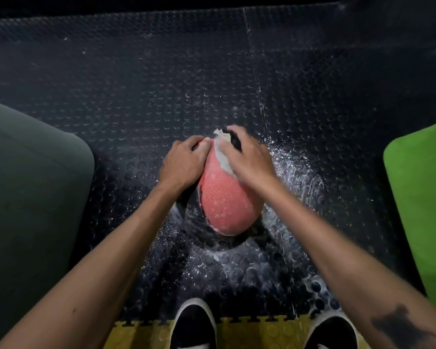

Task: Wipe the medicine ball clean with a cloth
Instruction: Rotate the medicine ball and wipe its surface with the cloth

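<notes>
A red and black textured medicine ball (224, 197) sits on the black studded floor mat (136, 84) in front of me. My left hand (183, 165) rests on the ball's upper left side, fingers curved over its top. My right hand (249, 159) presses a white cloth (223, 157) against the ball's upper right side, fingers curled over the cloth. The hand is slightly blurred. Part of the cloth sticks out past my fingertips at the ball's top.
A grey padded block (30, 185) stands at the left and a green one (423, 197) at the right. White dust is scattered on the mat around the ball. My two black shoes (194, 326) stand on a yellow mat strip (237, 333) at the near edge.
</notes>
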